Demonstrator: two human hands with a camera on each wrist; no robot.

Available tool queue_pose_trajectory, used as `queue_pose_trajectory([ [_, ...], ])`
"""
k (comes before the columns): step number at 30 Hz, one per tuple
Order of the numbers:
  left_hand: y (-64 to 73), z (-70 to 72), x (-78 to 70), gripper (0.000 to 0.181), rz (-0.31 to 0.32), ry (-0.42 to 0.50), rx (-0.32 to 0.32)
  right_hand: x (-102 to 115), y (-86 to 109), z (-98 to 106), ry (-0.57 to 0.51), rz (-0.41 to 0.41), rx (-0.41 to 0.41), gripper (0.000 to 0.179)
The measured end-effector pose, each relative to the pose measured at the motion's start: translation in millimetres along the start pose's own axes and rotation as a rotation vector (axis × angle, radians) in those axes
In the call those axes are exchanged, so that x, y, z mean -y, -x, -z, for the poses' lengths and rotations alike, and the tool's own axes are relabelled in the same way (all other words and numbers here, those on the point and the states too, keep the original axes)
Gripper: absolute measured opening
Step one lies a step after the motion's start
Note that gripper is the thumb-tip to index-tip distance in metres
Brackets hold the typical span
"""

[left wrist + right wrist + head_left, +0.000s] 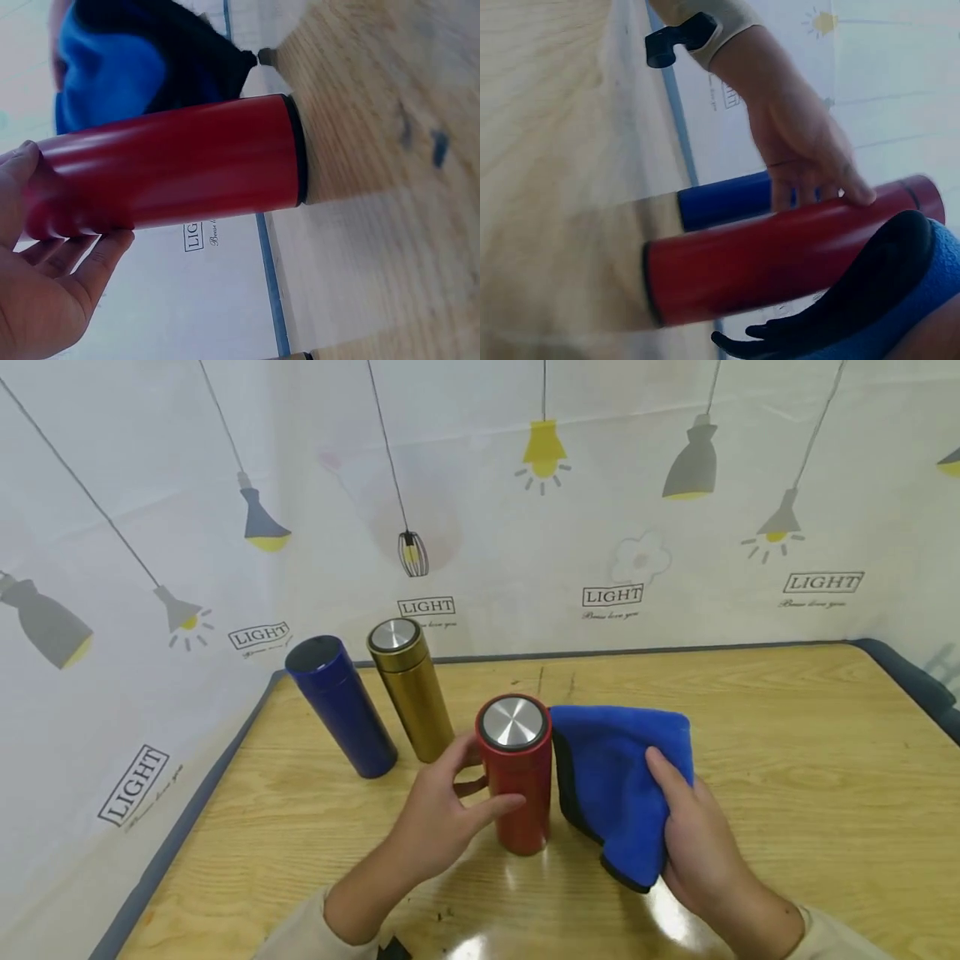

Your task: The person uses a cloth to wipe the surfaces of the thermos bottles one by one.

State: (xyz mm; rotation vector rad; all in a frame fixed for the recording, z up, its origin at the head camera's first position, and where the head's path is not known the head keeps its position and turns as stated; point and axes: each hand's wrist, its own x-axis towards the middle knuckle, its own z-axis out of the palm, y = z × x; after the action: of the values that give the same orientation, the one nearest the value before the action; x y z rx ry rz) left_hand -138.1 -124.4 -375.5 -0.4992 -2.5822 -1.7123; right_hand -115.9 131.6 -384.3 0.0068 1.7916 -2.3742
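Observation:
A red thermos bottle [523,802] with a silver disc on its lid stands upright on the table. My left hand [438,814] grips its side, thumb in front and fingers round the back; the left wrist view shows the fingertips against the red thermos [187,161]. To the right of it, my right hand [701,843] holds a blue cloth [618,768] with black edging, thumb on top and the other fingers hidden beneath. Seen from the right wrist, the black edge of the cloth [855,300] overlaps part of the red thermos [757,262].
A dark blue thermos [345,714] and a gold thermos [416,702] stand upright to the left, behind my left hand. The wooden table [810,760] meets a white sheet [487,527] printed with hanging lamps at the back and sides.

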Motion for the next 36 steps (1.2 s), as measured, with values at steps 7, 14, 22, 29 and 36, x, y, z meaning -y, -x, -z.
queue_pose_trajectory([
  [7, 3.2, -4.9, 5.2, 0.068, -0.030, -0.082, -0.007, 9.4, 1.4, -30.2, 0.080, 0.129, 0.080, 0.043],
  [14, 0.5, -12.1, 3.3, 0.076, -0.058, -0.205, -0.053, 3.7, 6.6, -42.7, 0.280, 0.207, 0.026, 0.043],
  [22, -2.5, -13.2, 3.3, 0.079, -0.072, -0.241, -0.068, -9.7, 5.6, -53.1, 0.382, 0.245, 0.128, 0.042],
  [29, -3.7, -18.1, 5.6, 0.081, -0.179, -0.440, -0.061, -16.3, -5.3, -50.5, 0.445, 0.214, 0.156, 0.046],
  [36, -7.1, -17.9, 7.4, 0.078, -0.197, -0.474, -0.029, -13.1, -8.5, -45.5, 0.368, 0.147, 0.163, 0.047],
])
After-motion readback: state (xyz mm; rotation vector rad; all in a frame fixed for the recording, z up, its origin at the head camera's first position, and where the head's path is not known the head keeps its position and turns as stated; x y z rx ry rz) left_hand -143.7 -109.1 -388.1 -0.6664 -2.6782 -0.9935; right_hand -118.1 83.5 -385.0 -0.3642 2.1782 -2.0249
